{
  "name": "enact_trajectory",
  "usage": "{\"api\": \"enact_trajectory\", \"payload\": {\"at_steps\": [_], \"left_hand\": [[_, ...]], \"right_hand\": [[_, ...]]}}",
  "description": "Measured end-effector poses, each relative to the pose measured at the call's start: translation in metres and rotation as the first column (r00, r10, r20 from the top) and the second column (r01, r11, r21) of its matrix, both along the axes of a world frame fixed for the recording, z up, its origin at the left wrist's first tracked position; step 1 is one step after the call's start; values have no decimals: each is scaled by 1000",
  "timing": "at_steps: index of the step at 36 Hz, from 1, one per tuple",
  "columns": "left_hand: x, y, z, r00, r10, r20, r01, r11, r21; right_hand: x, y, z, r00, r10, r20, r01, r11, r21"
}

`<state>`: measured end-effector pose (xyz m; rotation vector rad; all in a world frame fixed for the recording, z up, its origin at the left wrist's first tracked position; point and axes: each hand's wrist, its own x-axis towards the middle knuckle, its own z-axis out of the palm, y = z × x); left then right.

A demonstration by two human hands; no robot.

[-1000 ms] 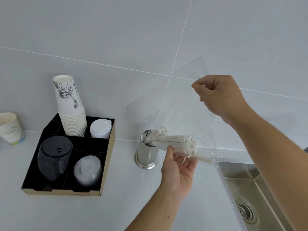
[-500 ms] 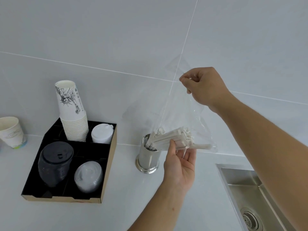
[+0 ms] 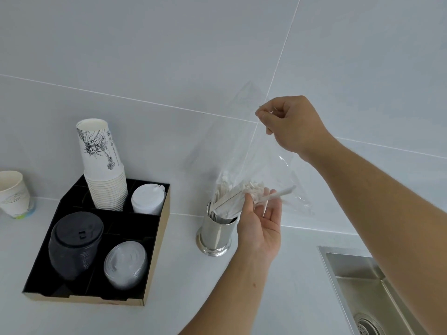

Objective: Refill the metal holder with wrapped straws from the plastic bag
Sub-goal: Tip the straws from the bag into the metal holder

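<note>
A shiny metal holder (image 3: pixel 214 234) stands on the white counter by the wall. A bundle of white wrapped straws (image 3: pixel 232 193) slants down into its mouth, with the lower ends inside. My right hand (image 3: pixel 291 123) pinches a corner of the clear plastic bag (image 3: pixel 261 165) and holds it up above the holder. My left hand (image 3: pixel 260 220) is just right of the holder, palm up, thumb and fingers on the upper ends of the straws through the bag. One straw (image 3: pixel 281 194) sticks out sideways to the right.
A black compartment tray (image 3: pixel 157 262) on the left holds stacked paper cups (image 3: pixel 102 165), white lids (image 3: pixel 147 198), black lids (image 3: pixel 75 245) and clear lids (image 3: pixel 125 265). A lone paper cup (image 3: pixel 14 193) stands at far left. A steel sink (image 3: pixel 377 286) lies at lower right.
My right hand has lifted the bag's corner higher and toward the left. The straw bundle has tipped from nearly level to steeply slanted, its lower ends now in the holder.
</note>
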<state>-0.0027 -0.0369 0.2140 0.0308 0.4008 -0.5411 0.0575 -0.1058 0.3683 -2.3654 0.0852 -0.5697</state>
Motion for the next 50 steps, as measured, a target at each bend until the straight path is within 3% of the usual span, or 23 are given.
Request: {"api": "enact_trajectory", "payload": {"at_steps": [17, 32, 39, 45, 50], "left_hand": [[19, -9, -10, 1000, 9, -30, -7, 999, 47], [30, -13, -7, 999, 38, -18, -37, 998, 56], [34, -14, -5, 998, 55, -15, -54, 996, 73], [35, -12, -9, 999, 37, 10, -38, 992, 123], [32, -6, -15, 999, -40, 18, 36, 984, 175]], "right_hand": [[12, -6, -13, 997, 24, -74, -17, 995, 95], [-29, -23, -18, 931, 100, -350, -53, 988, 143], [-58, -36, -41, 890, 157, -428, -42, 963, 264], [-51, -39, -56, 966, -30, -255, 45, 998, 51], [-37, -32, -57, 978, -85, -191, 59, 989, -138]]}}
